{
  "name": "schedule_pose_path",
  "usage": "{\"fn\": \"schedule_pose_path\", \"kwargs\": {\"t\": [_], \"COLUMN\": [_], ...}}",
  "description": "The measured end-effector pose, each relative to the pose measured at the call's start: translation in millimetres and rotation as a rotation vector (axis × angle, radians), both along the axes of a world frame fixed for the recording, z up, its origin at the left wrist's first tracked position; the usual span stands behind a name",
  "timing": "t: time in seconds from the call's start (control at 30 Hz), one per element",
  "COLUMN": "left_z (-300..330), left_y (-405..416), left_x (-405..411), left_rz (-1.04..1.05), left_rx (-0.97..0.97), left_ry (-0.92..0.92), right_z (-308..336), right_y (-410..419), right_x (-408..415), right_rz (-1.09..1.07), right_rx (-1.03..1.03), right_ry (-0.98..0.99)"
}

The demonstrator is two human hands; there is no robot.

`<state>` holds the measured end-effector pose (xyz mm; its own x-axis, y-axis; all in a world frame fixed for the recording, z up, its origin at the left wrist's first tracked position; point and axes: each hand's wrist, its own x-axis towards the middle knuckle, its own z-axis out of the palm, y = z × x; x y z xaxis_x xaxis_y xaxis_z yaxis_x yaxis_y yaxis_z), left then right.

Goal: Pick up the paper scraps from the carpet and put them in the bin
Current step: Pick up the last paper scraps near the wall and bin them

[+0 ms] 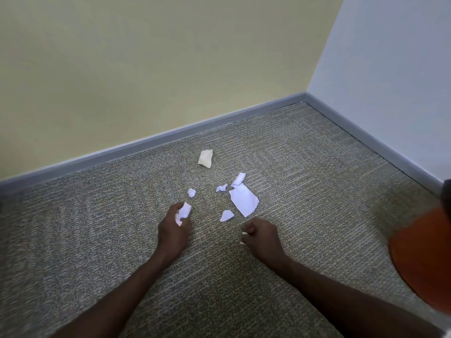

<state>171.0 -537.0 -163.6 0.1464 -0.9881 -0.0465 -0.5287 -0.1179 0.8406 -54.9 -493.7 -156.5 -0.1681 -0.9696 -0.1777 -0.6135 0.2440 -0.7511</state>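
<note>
Carpet [305, 154]: grey-beige, walled corner at 1 o'clock.
Left hand [173, 230]: gripping white scraps [183, 212].
Right hand [262, 236]: fingers curled closed; grip unclear.

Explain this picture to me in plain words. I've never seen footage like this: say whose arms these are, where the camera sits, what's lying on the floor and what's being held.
There is no machine here. A person wears one camera on the head, looking forward and down, so the two bare arms reaching in from the bottom are their own.

The left hand is closed around crumpled white paper. The right hand is curled into a loose fist; slivers of white show at its fingers, but what they are is unclear.

On the grey carpet, in a room corner, lie loose scraps: a large flat white piece, a curled strip, two small crumpled bits, a small torn piece and a beige wad nearest the wall. An orange rounded object, partly cut off at the right edge, may be the bin.
</note>
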Motion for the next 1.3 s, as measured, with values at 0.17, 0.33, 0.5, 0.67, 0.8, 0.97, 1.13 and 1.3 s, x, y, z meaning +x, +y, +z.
{"fn": "schedule_pose_path", "kwargs": {"t": [0.17, 0.33, 0.5, 0.67, 0.8, 0.97, 1.13, 1.3], "left_z": [44, 104, 134, 173, 200, 252, 301, 334], "left_y": [12, 15, 16, 22, 26, 21, 1, -7], "left_x": [-44, -72, -89, -103, -111, -133, -169, -213], "left_rz": [0.014, 0.068, 0.069, -0.061, -0.172, -0.355, -0.529, -0.533], "left_rx": [0.186, 0.177, 0.202, 0.23, 0.196, 0.101, 0.07, 0.122], "left_ry": [0.533, 0.788, 0.817, 1.007, 0.986, 0.881, 0.806, 0.86], "right_z": [46, 91, 124, 144, 170, 218, 277, 323], "right_y": [-16, -35, -30, -35, -39, -51, -57, -42], "right_x": [57, 82, 92, 89, 68, 31, -26, -96], "right_rz": [-0.291, -0.491, -0.468, -0.438, -0.54, -0.53, -0.423, -0.413], "right_rx": [0.19, 0.205, 0.207, 0.008, -0.141, -0.249, -0.362, -0.427], "right_ry": [-0.761, -0.959, -1.099, -0.928, -0.751, -0.577, -0.498, -0.46]}}
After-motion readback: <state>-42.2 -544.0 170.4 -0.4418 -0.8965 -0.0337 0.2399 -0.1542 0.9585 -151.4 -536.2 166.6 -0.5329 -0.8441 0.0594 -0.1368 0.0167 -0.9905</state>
